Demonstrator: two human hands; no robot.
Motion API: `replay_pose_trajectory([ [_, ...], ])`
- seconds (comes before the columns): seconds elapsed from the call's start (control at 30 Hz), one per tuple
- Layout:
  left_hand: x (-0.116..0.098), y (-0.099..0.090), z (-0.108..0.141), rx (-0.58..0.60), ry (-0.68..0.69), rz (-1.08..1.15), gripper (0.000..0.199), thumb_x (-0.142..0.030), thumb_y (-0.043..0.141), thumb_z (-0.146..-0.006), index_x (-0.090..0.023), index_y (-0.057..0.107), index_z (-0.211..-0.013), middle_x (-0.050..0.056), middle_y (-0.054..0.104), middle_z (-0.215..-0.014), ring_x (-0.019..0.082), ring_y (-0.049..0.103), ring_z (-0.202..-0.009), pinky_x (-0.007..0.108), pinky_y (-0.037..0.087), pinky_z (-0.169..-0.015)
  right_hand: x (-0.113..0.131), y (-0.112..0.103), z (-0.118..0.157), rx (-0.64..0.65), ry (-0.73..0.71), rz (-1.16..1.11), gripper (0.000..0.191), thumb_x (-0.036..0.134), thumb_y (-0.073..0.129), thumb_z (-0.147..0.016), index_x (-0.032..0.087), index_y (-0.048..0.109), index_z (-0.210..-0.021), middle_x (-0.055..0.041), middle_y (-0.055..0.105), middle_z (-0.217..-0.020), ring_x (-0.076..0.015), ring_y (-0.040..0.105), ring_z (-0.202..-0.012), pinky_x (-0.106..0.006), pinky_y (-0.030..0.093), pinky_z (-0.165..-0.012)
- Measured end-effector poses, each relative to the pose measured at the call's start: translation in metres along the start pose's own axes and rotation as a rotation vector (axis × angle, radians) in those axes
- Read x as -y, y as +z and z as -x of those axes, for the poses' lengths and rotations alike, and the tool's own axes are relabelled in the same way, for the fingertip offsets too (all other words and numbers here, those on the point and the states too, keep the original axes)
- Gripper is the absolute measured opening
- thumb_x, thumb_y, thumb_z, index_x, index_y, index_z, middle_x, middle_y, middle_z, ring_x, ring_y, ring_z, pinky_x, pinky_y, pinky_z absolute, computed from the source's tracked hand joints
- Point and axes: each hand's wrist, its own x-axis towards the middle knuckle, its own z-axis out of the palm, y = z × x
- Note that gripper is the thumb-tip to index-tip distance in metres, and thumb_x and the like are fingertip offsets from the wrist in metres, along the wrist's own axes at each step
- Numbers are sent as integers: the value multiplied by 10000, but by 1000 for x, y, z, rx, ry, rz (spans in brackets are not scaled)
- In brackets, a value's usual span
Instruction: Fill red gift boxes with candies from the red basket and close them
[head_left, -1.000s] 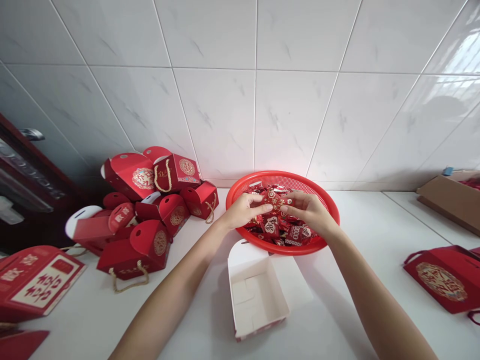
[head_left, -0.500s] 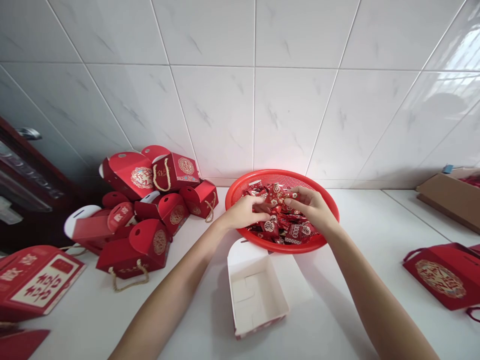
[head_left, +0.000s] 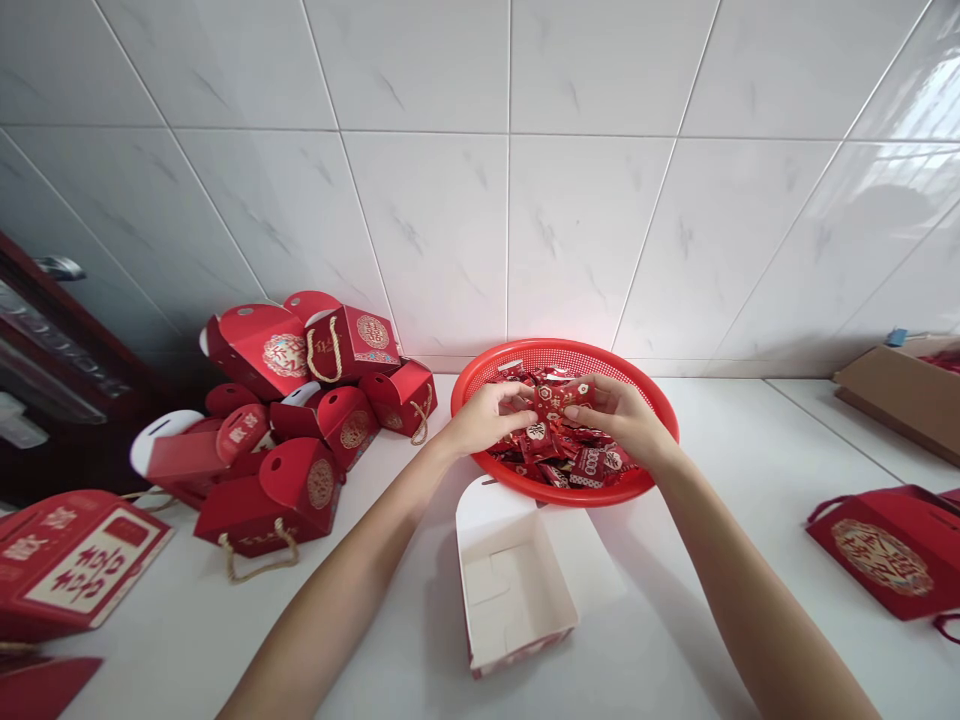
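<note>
- Nearest, an open square carton (head_left: 517,600) of thin card shows its white inner walls and interlocking floor flaps.
- Beyond it, a round-rimmed red plastic basket (head_left: 555,494) with perforated sides holds a heap of shiny red wrapped packets (head_left: 596,465).
- Over that heap, the right hand (head_left: 626,420) pinches a flower-printed packet (head_left: 555,402) between thumb and fingers; the left hand (head_left: 484,418) curls at its other side, its grip unclear.
- Left, domed red card boxes (head_left: 266,500) with twisted cord handles cluster together.
- Far right, a brown cardboard box (head_left: 896,400) contains something red.
</note>
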Motion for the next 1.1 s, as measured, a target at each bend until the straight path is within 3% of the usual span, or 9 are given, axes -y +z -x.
replay_pose_trajectory([
  [0.23,-2,1,1,41,-3,76,266,-396,766,-782,-185,736,-942,62,722,-912,230,672,-838,380,541,-802,-2,1,-1,36,-22,-41,448,446,902,-679,205,711,-1005,-63,768,-972,-262,729,-923,-487,618,-890],
  [0.43,-5,0,3,52,25,92,224,-386,742,-797,-164,720,-815,25,657,-798,183,602,-731,349,508,-737,0,1,0,39,-46,-80,356,406,904,-685,209,682,-882,-20,729,-866,-217,707,-842,-427,620,-824],
  [0.63,-4,0,3,42,31,86,250,-409,745,-799,-172,682,-754,11,619,-749,183,585,-720,335,485,-689,4,1,2,118,-6,-118,323,399,855,-753,210,731,-983,-53,751,-1014,-238,710,-958,-412,600,-863],
  [0.77,-2,0,3,49,49,83,275,-421,754,-801,-168,671,-731,5,613,-732,182,590,-723,354,507,-734,7,2,4,116,19,-112,315,415,856,-744,199,757,-952,-55,760,-998,-234,714,-930,-404,595,-857],
  [0.97,2,-1,1,33,41,150,299,-384,777,-798,-160,747,-994,69,738,-947,247,692,-924,415,541,-889,1,-2,1,23,2,-148,307,460,827,-790,205,770,-951,-58,780,-929,-241,725,-870,-396,589,-822],
  [1.1,6,-1,1,-50,25,132,366,-391,779,-801,-161,743,-1083,90,755,-989,257,711,-936,427,552,-886,0,-3,1,74,-4,-211,251,429,805,-828,227,770,-973,-50,781,-960,-241,725,-897,-405,580,-862],
])
